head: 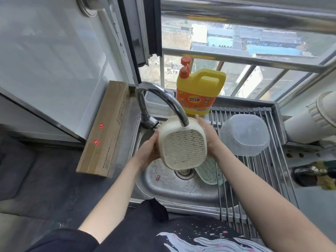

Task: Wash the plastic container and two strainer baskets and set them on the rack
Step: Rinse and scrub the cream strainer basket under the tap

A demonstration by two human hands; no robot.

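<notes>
A cream strainer basket [182,145] is held tilted under the faucet spout [184,122], its perforated bottom facing me. My left hand [149,150] grips its left side and my right hand [206,132] grips its right side. A second, pale green strainer basket [209,171] lies in the sink [167,186] below my right wrist, partly hidden. The clear plastic container [244,134] sits upside down on the metal rack [269,170] over the sink's right part.
A yellow detergent jug [200,90] with an orange pump stands behind the sink. A long cardboard box [104,130] leans on the counter at the left. A white pipe [312,122] runs at the right. The drain [184,172] is in the sink's middle.
</notes>
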